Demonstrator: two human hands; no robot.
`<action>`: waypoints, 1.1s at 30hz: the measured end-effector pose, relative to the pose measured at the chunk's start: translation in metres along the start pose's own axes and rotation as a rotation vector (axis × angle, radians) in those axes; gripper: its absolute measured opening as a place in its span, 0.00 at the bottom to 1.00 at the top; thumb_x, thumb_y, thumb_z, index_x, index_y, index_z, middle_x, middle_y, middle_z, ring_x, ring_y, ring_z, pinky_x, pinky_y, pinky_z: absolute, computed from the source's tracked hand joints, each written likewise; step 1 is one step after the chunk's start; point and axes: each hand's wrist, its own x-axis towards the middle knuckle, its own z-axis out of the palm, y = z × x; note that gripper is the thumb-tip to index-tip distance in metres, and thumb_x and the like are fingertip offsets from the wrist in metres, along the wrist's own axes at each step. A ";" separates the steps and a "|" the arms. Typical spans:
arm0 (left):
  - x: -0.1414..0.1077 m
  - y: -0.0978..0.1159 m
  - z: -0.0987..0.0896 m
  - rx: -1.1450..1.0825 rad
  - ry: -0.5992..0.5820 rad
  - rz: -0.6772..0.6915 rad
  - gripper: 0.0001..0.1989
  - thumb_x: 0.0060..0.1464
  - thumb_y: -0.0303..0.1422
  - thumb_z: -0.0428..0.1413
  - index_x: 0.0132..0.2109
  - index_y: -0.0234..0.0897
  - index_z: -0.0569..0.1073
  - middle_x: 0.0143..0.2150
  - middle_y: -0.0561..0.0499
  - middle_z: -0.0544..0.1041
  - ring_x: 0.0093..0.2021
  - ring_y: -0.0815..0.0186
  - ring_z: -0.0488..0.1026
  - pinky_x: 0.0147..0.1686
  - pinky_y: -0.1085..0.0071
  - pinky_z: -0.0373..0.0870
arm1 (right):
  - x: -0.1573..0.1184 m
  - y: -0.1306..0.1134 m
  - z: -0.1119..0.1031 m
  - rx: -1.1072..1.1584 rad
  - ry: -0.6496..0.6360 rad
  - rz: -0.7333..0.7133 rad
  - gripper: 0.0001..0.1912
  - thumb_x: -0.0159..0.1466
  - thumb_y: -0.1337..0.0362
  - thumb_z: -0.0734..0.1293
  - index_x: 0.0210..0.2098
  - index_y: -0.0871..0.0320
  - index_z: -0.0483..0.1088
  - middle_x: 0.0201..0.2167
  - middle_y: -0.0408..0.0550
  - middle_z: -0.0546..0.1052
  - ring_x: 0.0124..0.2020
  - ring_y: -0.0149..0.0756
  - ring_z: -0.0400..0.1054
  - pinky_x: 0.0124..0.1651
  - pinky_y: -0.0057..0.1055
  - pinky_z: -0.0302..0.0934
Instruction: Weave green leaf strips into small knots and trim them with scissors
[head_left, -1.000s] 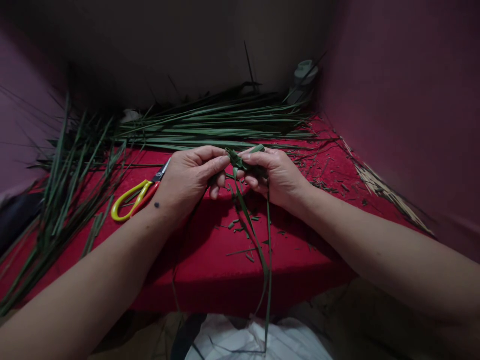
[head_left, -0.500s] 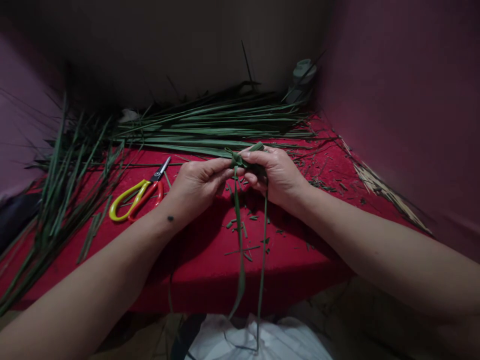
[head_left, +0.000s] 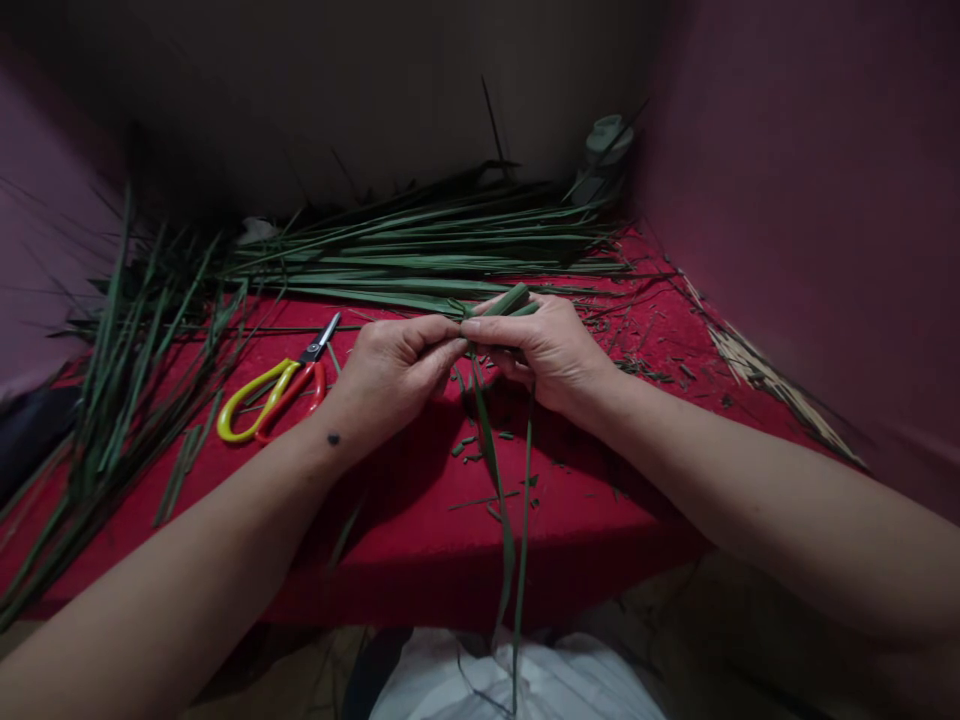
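The fingers of both hands are drawn close in a narrow pinch: the left hand has thumb and forefinger nearly closed on the near left end of a folded green leaf piece, and the right hand presses its thumb along the piece, with its other fingers curled beneath. The fingertips of the two hands meet or almost meet; exactly where each one touches the leaf is hidden. The leaf piece sits between the hands, above the middle of a red cloth surface, its thick folded end showing beyond the right thumb. Two long green strips hang from the hands, past the near edge of the surface, toward white fabric at the person's lap. To the left of the left hand lie scissors with one yellow and one red handle, their blades pointing away and slightly right. Across the far side of the surface stretches a heap of long green leaves, and another spread of leaves runs down the left side toward the near edge. Short green clippings are scattered beneath and to the right of the hands. Pale thin sticks lie along the right edge. A whitish container stands at the far right corner. The room is dim, with a dark backdrop behind and purplish walls at left and right.
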 end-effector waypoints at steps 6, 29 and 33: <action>-0.001 0.007 -0.006 -0.198 -0.145 -0.109 0.14 0.52 0.33 0.55 0.20 0.35 0.67 0.16 0.56 0.63 0.17 0.74 0.57 0.18 0.76 0.52 | -0.002 -0.002 0.001 0.013 -0.015 -0.014 0.10 0.49 0.69 0.70 0.18 0.61 0.63 0.13 0.36 0.61 0.13 0.19 0.48 0.13 0.22 0.39; 0.003 -0.002 -0.002 -0.635 -0.027 -0.206 0.05 0.48 0.30 0.58 0.27 0.35 0.70 0.23 0.54 0.70 0.20 0.73 0.64 0.20 0.75 0.61 | 0.001 -0.008 -0.002 0.104 -0.051 0.203 0.12 0.55 0.56 0.66 0.28 0.61 0.70 0.19 0.46 0.73 0.15 0.25 0.58 0.15 0.22 0.48; 0.005 -0.003 -0.003 -0.673 -0.045 -0.218 0.05 0.47 0.29 0.59 0.27 0.34 0.70 0.22 0.54 0.70 0.19 0.74 0.64 0.19 0.76 0.61 | 0.000 -0.010 -0.001 0.094 -0.043 0.211 0.12 0.53 0.57 0.68 0.29 0.61 0.71 0.20 0.46 0.74 0.16 0.26 0.61 0.16 0.22 0.52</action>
